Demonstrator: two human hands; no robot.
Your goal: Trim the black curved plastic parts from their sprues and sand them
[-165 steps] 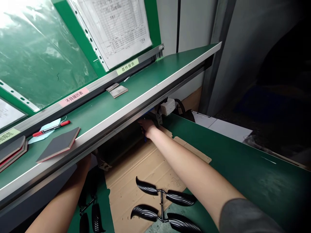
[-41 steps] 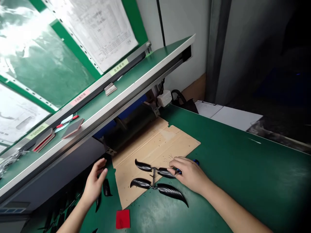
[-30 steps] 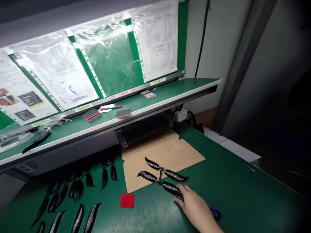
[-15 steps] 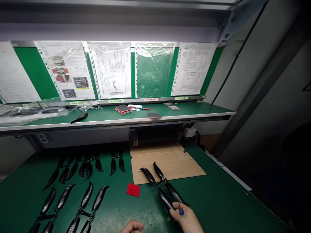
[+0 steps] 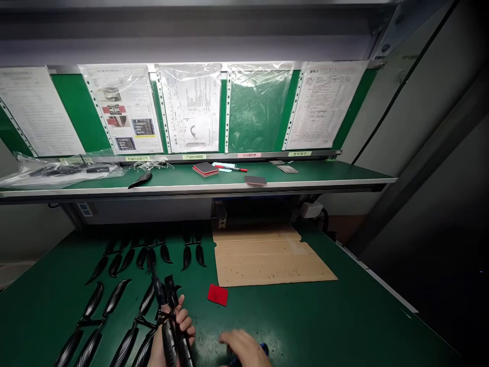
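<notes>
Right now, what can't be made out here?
All in the head view:
Blue tool: mostly covered by the blurred right hand.
Left hand: partly hidden by the black part it holds.
That part's lower end: cut off by bottom edge.
Paper sheets: fine print too small.

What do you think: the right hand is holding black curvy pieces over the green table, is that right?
Not quite, it's the other hand. The head view shows the left hand holding the black curvy pieces over the green table; the right hand is apart from them.
</notes>
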